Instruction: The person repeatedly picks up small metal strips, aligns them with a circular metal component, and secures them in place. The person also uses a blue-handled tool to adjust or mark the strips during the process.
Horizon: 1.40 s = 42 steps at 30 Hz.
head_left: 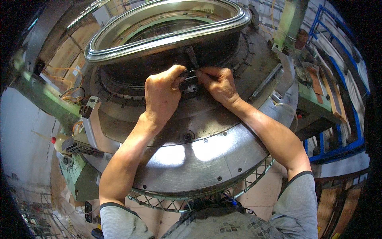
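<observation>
A large round machine stands before me, with a dark metal cylinder [133, 74] rising from its wide bed and a shiny ring [159, 44] on top. My left hand [162, 92] is closed, thumb and fingers pinched together beside a small dark metal block [188, 88] at the cylinder's foot. Opposite it, my right hand [221, 85] pinches with its fingertips at the block's upper right. A thin bright sliver shows between the two hands, too small to name. What either hand grips is hidden by the fingers.
A polished metal rim [207, 167] curves below my forearms, with a lattice guard [159, 204] under it. Green machine posts [51, 97] stand on both sides. At right are a ledge with loose parts [318, 93] and a blue frame rack [338, 151].
</observation>
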{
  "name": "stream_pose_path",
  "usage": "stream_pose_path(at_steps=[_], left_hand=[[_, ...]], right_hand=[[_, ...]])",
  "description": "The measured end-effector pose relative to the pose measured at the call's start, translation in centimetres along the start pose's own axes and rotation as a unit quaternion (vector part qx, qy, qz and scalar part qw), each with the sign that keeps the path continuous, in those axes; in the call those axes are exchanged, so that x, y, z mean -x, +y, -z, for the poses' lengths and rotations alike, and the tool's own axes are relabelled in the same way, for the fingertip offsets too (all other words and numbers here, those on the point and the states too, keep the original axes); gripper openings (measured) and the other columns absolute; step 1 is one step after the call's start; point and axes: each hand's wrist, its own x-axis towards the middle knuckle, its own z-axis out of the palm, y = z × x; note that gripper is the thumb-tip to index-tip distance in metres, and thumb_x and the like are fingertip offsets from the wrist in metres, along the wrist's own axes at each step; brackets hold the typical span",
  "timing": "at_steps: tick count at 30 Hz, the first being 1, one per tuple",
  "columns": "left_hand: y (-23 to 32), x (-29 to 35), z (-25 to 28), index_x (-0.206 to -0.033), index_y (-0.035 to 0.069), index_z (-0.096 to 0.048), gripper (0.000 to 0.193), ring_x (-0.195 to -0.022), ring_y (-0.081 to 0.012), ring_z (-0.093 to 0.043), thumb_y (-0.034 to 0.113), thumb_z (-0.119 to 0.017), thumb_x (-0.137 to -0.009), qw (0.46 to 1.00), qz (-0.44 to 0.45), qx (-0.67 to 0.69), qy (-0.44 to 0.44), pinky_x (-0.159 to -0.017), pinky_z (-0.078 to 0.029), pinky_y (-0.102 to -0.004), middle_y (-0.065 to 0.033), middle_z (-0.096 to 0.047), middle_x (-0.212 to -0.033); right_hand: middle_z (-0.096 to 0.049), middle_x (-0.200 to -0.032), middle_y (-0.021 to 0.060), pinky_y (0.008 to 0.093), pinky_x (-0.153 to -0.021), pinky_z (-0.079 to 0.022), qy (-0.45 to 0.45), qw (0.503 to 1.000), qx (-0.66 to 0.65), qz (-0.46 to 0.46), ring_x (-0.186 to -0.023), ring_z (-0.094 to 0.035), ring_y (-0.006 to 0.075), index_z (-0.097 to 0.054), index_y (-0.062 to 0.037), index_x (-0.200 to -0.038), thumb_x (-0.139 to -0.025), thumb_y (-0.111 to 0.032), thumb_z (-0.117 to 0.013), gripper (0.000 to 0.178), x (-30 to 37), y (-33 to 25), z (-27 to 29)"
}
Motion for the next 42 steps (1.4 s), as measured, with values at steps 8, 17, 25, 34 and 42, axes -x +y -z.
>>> stream_pose_path(at_steps=[8,17,25,34,42], left_hand=[[-1.2,0.2,-0.2,-0.094,0.005,-0.070,0.020,-0.073,-0.0376,-0.069,-0.005,-0.065,-0.079,0.996,-0.035,-0.082,-0.019,-0.063,-0.054,-0.0434,-0.0198,-0.068,-0.079],[-0.4,0.3,0.0,-0.101,0.007,-0.066,0.036,-0.066,-0.0388,-0.065,-0.011,-0.058,-0.071,0.988,-0.077,-0.128,-0.044,-0.058,-0.052,-0.0464,-0.0183,-0.064,-0.074],[-0.1,0.1,-0.1,-0.101,0.006,-0.064,0.040,-0.072,-0.0391,-0.068,-0.014,-0.057,-0.067,0.987,-0.098,-0.123,-0.039,-0.061,-0.055,-0.0456,-0.0181,-0.068,-0.087],[-0.4,-0.1,-0.5,-0.094,0.006,-0.061,0.028,-0.080,-0.0375,-0.072,-0.010,-0.061,-0.071,0.983,-0.115,-0.140,-0.034,-0.066,-0.061,-0.0418,-0.0177,-0.064,-0.131],[-0.5,-0.1,-0.7,-0.092,0.006,-0.061,0.022,-0.078,-0.0369,-0.073,-0.007,-0.062,-0.074,0.981,-0.111,-0.155,-0.042,-0.065,-0.061,-0.0413,-0.0181,-0.062,-0.134]], right_hand=[[-0.076,-0.088,0.0183,0.0317,-0.067,-0.053,0.008,0.999,0.049,0.018,-0.073,-0.070,0.0142,-0.077,-0.0010,-0.097,-0.090,-0.017,-0.072,0.018,-0.3,0.9,0.1],[-0.075,-0.088,0.0195,0.0328,-0.067,-0.053,0.004,0.998,0.055,-0.008,-0.073,-0.070,0.0153,-0.077,-0.0004,-0.098,-0.089,-0.017,-0.072,0.019,-0.2,0.6,0.2],[-0.075,-0.089,0.0201,0.0331,-0.069,-0.054,0.009,0.999,0.048,0.009,-0.075,-0.072,0.0179,-0.077,-0.0014,-0.098,-0.089,-0.018,-0.072,0.020,-0.2,0.5,0.1],[-0.075,-0.091,0.0196,0.0343,-0.070,-0.055,0.008,0.999,0.050,0.016,-0.077,-0.073,0.0206,-0.077,-0.0027,-0.099,-0.089,-0.019,-0.073,0.020,-0.2,0.5,0.2],[-0.074,-0.090,0.0204,0.0355,-0.070,-0.055,0.012,0.997,0.067,0.024,-0.077,-0.073,0.0224,-0.077,-0.0022,-0.098,-0.089,-0.020,-0.071,0.020,-0.3,0.5,0.2]])
